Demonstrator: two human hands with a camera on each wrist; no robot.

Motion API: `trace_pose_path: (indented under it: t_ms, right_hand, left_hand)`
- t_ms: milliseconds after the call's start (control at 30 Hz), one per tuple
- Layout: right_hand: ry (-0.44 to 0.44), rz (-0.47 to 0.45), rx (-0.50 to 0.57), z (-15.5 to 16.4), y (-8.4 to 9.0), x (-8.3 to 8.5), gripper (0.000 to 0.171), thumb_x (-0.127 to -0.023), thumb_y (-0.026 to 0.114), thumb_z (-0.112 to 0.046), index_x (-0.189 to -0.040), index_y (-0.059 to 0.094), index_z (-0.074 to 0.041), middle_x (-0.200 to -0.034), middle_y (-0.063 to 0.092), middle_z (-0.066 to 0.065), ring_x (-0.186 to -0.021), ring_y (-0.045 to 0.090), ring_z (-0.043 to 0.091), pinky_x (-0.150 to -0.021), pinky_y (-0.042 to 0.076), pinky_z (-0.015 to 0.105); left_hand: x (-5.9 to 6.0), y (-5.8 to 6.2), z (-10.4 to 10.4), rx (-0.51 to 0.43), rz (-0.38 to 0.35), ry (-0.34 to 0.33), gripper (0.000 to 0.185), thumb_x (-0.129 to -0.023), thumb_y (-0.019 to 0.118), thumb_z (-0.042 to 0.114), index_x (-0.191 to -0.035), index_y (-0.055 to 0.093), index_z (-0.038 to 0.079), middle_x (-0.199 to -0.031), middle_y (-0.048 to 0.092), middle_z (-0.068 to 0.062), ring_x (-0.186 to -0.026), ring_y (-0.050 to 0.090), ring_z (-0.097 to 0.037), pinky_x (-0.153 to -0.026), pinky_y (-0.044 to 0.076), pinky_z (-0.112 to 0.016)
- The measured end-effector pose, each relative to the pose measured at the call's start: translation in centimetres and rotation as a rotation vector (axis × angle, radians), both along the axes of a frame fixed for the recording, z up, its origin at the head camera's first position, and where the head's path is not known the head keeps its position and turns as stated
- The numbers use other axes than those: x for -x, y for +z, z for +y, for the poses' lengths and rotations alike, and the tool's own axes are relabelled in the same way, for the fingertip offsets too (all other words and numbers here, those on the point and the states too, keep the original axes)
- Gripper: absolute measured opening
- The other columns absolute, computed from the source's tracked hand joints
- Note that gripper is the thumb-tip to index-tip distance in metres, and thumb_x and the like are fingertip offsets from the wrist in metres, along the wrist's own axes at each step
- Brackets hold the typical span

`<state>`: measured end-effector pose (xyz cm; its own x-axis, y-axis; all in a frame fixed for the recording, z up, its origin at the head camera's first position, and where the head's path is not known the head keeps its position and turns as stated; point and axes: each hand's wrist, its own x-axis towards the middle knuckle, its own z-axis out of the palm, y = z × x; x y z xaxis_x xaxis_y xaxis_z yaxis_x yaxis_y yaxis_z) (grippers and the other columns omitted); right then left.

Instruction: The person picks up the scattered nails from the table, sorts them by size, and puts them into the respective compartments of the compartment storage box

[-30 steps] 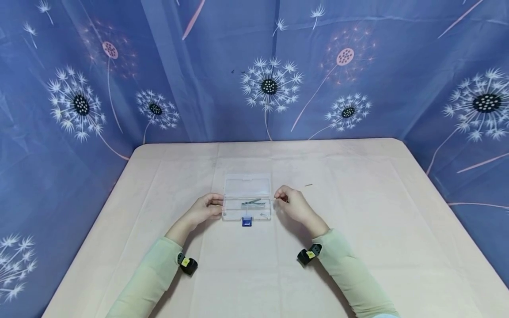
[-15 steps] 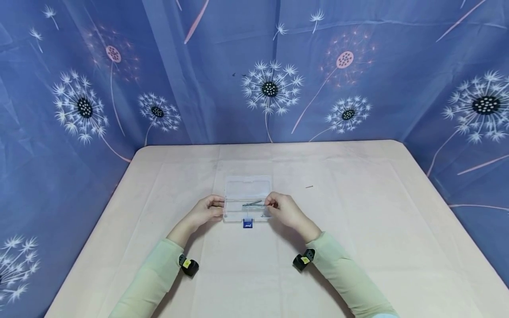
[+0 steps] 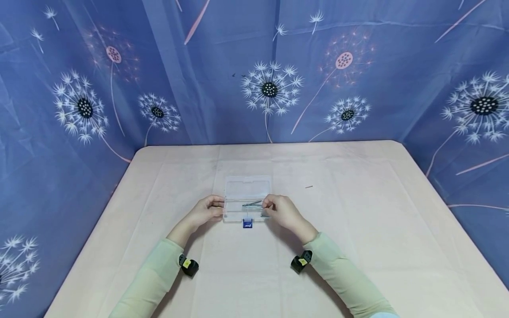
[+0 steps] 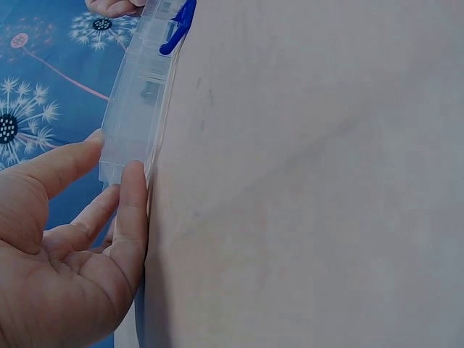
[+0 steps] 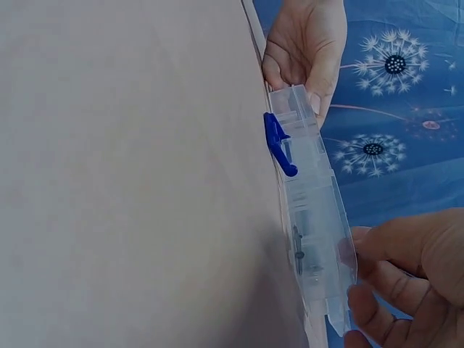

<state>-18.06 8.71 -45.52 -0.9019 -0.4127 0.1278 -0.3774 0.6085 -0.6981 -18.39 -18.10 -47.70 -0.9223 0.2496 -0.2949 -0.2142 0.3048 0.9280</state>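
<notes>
Since the frames a second and half a second ago, the right hand point(image 3: 283, 213) is sitting further left, now over the right end of the clear plastic box point(image 3: 247, 198) instead of beside it; the left hand point(image 3: 205, 211) and the box are lying where they were. Right grip: fingers curling in at the box's right end, fingertips point(image 5: 362, 297) touching its clear wall in the right wrist view; whether they are pinching anything small is too fine to tell. Left grip: thumb and fingers point(image 4: 134, 196) lying nearly straight, bracing the box's left end between them, thumb along its upper face and a finger along the edge at the cloth. Clear plastic box: sitting open at the middle of the counter point(image 3: 358, 229), lid lying flat behind the tray; the tray is carrying several thin dark metal pins point(image 3: 252, 203), lying roughly crosswise. Blue latch point(image 3: 247, 223): hanging off the box's near edge, midway between the two hands, showing also in both wrist views point(image 4: 179, 27) point(image 5: 278, 145). Loose pin point(image 3: 309, 187): one short dark piece lying alone on the counter, well apart from the box, to its right and slightly behind. Sleeves: pale green, each wrist bearing a black camera mount point(image 3: 188, 265) with a yellow mark. Counter covering: pale pinkish cloth with faint creases. Backdrop: blue curtain point(image 3: 119, 66) printed with white and pink dandelion heads, hanging behind and to both sides.
</notes>
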Motion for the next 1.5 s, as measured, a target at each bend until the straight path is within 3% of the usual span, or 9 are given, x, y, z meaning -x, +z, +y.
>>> trace_pose_path:
  t_ms: [367, 500, 767, 1067, 1500]
  right_hand:
    - [0.010, -0.004, -0.037, 0.6, 0.4, 0.0, 0.005, -0.082, 0.065, -0.003, -0.086, 0.065, -0.007, -0.081, 0.066, 0.002, -0.070, 0.055, 0.011, -0.064, 0.049, 0.024]
    - [0.023, 0.038, -0.048, 1.4, 0.7, 0.4, 0.008, -0.082, 0.066, -0.003, -0.090, 0.064, -0.005, -0.083, 0.068, 0.005, -0.072, 0.058, 0.014, -0.066, 0.051, 0.026]
    - [-0.001, 0.112, -0.111, 3.8, 1.3, 1.5, 0.016, -0.082, 0.066, -0.002, -0.098, 0.064, -0.004, -0.084, 0.068, 0.007, -0.072, 0.058, 0.019, -0.065, 0.050, 0.031]
    - [-0.027, 0.157, -0.189, 6.6, 2.2, 3.0, 0.022, -0.082, 0.065, -0.001, -0.104, 0.068, 0.001, -0.091, 0.068, 0.013, -0.081, 0.061, 0.026, -0.074, 0.055, 0.041]
    - [0.051, 0.129, -0.206, 10.1, 1.9, 4.7, 0.027, -0.082, 0.062, 0.004, -0.109, 0.063, 0.008, -0.105, 0.065, 0.023, -0.099, 0.060, 0.039, -0.091, 0.051, 0.052]
  left_hand:
    - [-0.1, 0.2, 0.1, 0.012, -0.009, 0.011, 0.043, -0.090, 0.058, 0.002, -0.130, 0.045, -0.006, -0.122, 0.052, -0.023, -0.097, 0.060, -0.019, -0.087, 0.057, -0.034]
    - [0.0, 0.0, 0.1, 0.010, -0.010, 0.019, 0.042, -0.090, 0.058, 0.003, -0.130, 0.046, -0.005, -0.122, 0.052, -0.023, -0.097, 0.060, -0.019, -0.087, 0.057, -0.034]
    - [-0.2, 0.1, -0.5, -0.064, 0.055, -0.035, 0.043, -0.088, 0.064, 0.011, -0.125, 0.049, -0.005, -0.115, 0.056, -0.020, -0.096, 0.062, -0.021, -0.084, 0.058, -0.035]
    - [0.0, 0.1, 0.1, -0.002, -0.005, 0.004, 0.045, -0.091, 0.056, 0.001, -0.132, 0.042, -0.008, -0.125, 0.050, -0.027, -0.104, 0.059, -0.025, -0.088, 0.057, -0.036]
    - [0.1, 0.1, -0.2, -0.011, 0.012, -0.013, 0.044, -0.090, 0.057, 0.003, -0.131, 0.044, -0.008, -0.125, 0.051, -0.027, -0.099, 0.059, -0.020, -0.088, 0.057, -0.035]
